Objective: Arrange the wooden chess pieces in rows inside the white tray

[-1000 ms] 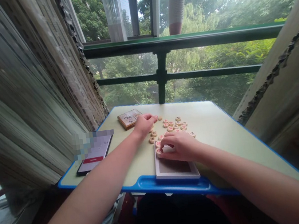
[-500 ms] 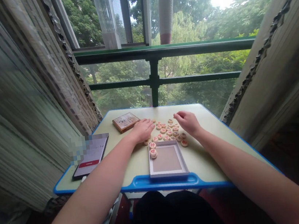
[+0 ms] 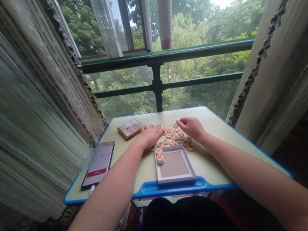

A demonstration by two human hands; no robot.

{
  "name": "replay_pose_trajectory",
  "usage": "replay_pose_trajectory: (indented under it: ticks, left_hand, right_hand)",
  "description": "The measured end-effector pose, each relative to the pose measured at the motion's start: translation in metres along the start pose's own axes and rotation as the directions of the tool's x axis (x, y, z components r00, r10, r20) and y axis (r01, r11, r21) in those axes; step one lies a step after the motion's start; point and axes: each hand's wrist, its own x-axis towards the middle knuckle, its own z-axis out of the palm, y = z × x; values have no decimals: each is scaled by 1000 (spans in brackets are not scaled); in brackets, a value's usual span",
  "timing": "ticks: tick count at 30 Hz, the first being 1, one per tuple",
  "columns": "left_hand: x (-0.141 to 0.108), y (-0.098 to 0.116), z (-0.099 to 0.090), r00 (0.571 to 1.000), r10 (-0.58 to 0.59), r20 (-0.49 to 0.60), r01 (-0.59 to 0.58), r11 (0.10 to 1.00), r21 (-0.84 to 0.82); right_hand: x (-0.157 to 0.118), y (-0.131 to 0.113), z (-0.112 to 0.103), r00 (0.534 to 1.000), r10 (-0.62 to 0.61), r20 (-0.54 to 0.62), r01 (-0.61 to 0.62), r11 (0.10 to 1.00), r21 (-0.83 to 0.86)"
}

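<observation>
Left hand (image 3: 150, 136): spread, palm down over left edge of loose discs (image 3: 175, 138). Right hand (image 3: 192, 126): curled at discs' far right; grip cannot be told. Discs: mid worktop (image 3: 209, 161), apparently clustered for two-handed reach. Open box (image 3: 189, 165): nearside, red-marked discs (image 3: 160, 158) along left wall.

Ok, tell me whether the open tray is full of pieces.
No, the tray holds game pieces only near its far left corner, leaving most of it bare.

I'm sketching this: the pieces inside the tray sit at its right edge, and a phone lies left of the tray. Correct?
Not quite: the head view shows the pieces inside the tray at its left edge; the phone does lie left of it.
</observation>
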Motion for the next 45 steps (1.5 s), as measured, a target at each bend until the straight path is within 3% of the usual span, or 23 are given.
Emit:
replay_pose_trajectory:
  ticks: [2, 12, 20, 26, 30, 35, 40, 45]
  left_hand:
    - [-2, 1, -3, 1000, 19, 20, -19, 1000, -1]
    - [-3, -2, -5, 987, 108, -120, -116, 991, -61]
    - [-1, -2, -3, 988, 98, -119, -84, 990, 116]
    - [0, -5, -2, 982, 44, -185, -57, 996, -68]
    - [2, -7, -3, 988, 32, -154, -43, 997, -65]
    - [3, -6, 1, 981, 174, -81, -174, 985, 6]
    - [2, -8, 5, 991, 73, -108, -64, 995, 82]
    - [-3, -10, -5, 991, 65, -113, -56, 995, 80]
  right_hand:
    - [0, 0, 0, 1000, 0, -7, 0, 1000, -12]
    - [0, 2, 1, 998, -56, -7, 56, 998, -25]
    - [-1, 0, 1, 997, -77, 7, 77, 996, -39]
    - [-2, -1, -1, 994, -107, -21, 106, 994, -35]
    - [-3, -3, -4, 983, -147, -107, 146, 989, -21]
    - [-5, -5, -6, 969, -170, -179, 169, 985, -22]
    - [-5, -6, -5, 972, -183, -147, 179, 983, -37]
    - [-4, -4, -5, 975, -174, -135, 171, 985, -31]
